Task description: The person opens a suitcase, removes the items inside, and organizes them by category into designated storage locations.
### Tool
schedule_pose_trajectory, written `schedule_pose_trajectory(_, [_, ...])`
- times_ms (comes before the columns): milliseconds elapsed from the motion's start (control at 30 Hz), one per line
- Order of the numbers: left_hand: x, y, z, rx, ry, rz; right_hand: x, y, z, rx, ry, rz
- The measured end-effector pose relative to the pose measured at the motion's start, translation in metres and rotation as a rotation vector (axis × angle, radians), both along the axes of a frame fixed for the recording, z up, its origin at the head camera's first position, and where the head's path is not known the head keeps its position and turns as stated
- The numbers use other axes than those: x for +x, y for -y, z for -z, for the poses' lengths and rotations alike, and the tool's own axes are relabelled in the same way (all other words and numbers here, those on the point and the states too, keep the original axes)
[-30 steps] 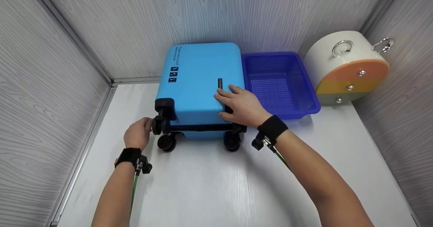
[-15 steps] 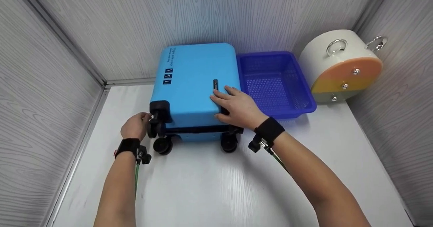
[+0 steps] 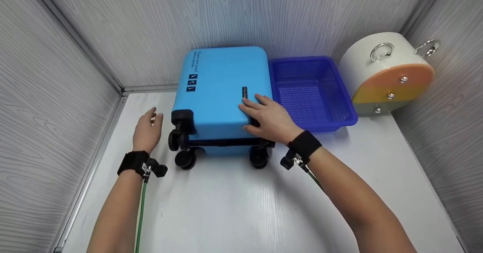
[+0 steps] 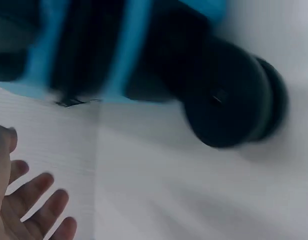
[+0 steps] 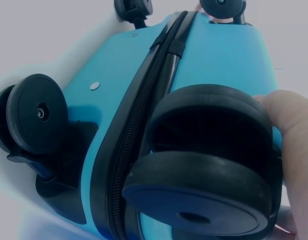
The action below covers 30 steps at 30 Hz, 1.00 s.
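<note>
A light blue suitcase point(image 3: 222, 87) lies flat at the back wall, its black wheels point(image 3: 185, 159) facing me. To its left, my left hand point(image 3: 147, 130) is held apart from it, fingers loosely extended and holding nothing. In the left wrist view the fingers point(image 4: 46, 210) are spread below the blurred suitcase edge. My right hand point(image 3: 269, 121) rests on the suitcase's near right corner, with fingers spread across the top and the thumb toward the wheel end. The right wrist view shows the black zipper point(image 5: 136, 120) running between the wheels.
A blue plastic basket point(image 3: 302, 102) stands against the suitcase's right side. Beyond it is a round cream cabinet point(image 3: 377, 57) with coloured drawers and metal ring handles. Walls enclose the white table point(image 3: 226, 207) at the back and sides.
My left hand has left the suitcase's near left wheel corner, moving left and away, and its fingers have opened out. My right hand has stayed on the suitcase, which lies in place.
</note>
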<state>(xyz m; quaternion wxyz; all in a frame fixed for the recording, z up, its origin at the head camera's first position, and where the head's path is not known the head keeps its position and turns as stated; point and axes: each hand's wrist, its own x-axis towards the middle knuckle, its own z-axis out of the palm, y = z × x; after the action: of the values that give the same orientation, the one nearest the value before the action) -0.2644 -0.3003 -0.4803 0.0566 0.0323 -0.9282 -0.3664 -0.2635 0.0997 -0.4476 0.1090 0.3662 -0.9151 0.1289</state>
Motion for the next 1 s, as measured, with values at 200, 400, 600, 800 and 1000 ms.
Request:
schedule_pose_trajectory(200, [0.010,-0.048,-0.045,-0.117,-0.285,0.117,0.001,-0.003,-0.001,0.000,0.010,0.009])
schedule_pose_trajectory(400, [0.030,-0.118,-0.057,-0.430,-0.342,0.397,0.000,-0.002,0.000,0.001,-0.005,0.017])
schedule_pose_trajectory(600, [0.029,-0.143,-0.037,-0.584,-0.145,0.410,0.000,0.002,0.001,0.002,-0.009,0.024])
schedule_pose_trajectory(800, [0.024,-0.140,-0.028,-0.614,-0.115,0.395,0.001,0.002,0.003,-0.028,0.014,0.028])
schedule_pose_trajectory(1000, [0.025,-0.140,-0.028,-0.626,-0.122,0.395,0.004,-0.010,0.012,-0.223,0.167,0.048])
